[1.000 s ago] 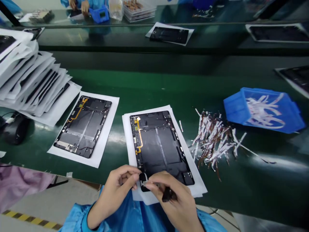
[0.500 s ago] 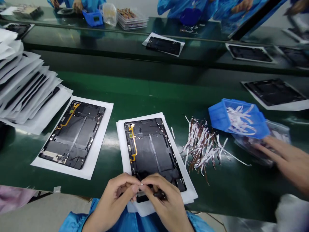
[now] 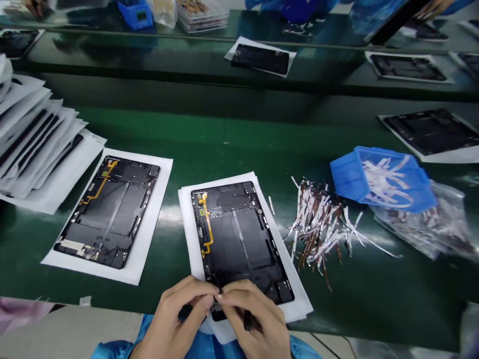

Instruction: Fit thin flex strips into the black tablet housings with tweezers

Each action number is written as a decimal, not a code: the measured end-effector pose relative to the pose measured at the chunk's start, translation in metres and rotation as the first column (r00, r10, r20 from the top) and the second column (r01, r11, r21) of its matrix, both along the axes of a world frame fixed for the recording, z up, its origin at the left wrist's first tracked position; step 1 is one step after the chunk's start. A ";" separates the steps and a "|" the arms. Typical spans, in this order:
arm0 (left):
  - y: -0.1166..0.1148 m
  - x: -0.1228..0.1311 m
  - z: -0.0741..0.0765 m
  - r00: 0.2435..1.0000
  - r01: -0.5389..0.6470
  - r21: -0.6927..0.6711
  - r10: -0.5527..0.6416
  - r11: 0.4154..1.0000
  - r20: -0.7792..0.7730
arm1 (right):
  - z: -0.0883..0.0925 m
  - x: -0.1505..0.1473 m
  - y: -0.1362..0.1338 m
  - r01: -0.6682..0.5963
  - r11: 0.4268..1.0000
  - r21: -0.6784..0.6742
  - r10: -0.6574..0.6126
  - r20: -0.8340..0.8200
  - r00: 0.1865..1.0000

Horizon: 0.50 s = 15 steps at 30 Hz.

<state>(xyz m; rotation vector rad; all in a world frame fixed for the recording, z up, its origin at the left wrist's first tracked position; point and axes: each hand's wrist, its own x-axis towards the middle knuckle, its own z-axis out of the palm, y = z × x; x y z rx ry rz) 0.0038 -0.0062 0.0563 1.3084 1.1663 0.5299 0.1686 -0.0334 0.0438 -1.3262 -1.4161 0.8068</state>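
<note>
A black tablet back housing (image 3: 239, 239) with an orange flex cable (image 3: 209, 230) lies on white paper sheets (image 3: 187, 224) in front of me. Over its near end my left hand (image 3: 185, 311) is closed, thumb and index finger pinched against something too small to make out. My right hand (image 3: 250, 311) meets it there, its fingertips touching the left ones. A slim black tool (image 3: 248, 320) is tucked in the right hand; its kind is unclear. The housing's near left corner is partly hidden by my hands.
Another housing (image 3: 110, 212) lies on paper to the left, beside a paper-interleaved stack (image 3: 48, 144). On the right are a pile of white and brown strips (image 3: 322, 224), a blue bin (image 3: 348, 174) with more strips, and plastic bags (image 3: 445, 214). Further housings (image 3: 260, 58) rest on the far ledge.
A co-worker's hand near the blue bin has left the view. My fingertips remain pinched together; the tiny white piece between them no longer shows clearly. The camera view has shifted slightly.
</note>
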 end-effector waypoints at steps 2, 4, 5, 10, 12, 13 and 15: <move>-0.001 0.001 -0.001 1.000 -0.016 -0.003 0.016 1.000 -0.025 | -0.001 0.001 -0.002 0.002 1.000 0.002 -0.002 0.025 1.000; -0.001 -0.005 -0.003 0.997 0.040 0.091 -0.033 0.995 -0.072 | -0.002 0.002 -0.004 -0.017 1.000 0.013 0.017 0.057 0.998; 0.000 -0.010 -0.005 0.993 0.069 0.195 -0.049 0.978 -0.108 | -0.001 0.002 -0.005 -0.045 0.999 0.027 0.043 0.077 0.996; 0.013 -0.036 -0.017 0.929 0.370 0.682 -0.259 0.631 -0.265 | 0.014 0.025 -0.006 -0.036 0.999 -0.032 0.044 0.277 0.960; 0.018 -0.035 -0.022 0.893 0.437 0.714 -0.360 0.547 -0.270 | 0.023 0.051 -0.002 0.087 0.995 -0.057 -0.061 0.357 0.932; 0.020 -0.032 -0.024 0.901 0.417 0.721 -0.359 0.553 -0.246 | 0.029 0.068 0.002 0.145 0.988 -0.056 -0.113 0.388 0.915; 0.021 -0.025 -0.028 0.943 0.319 0.715 -0.283 0.622 -0.174 | 0.040 0.109 0.014 0.271 0.961 -0.052 -0.220 0.446 0.867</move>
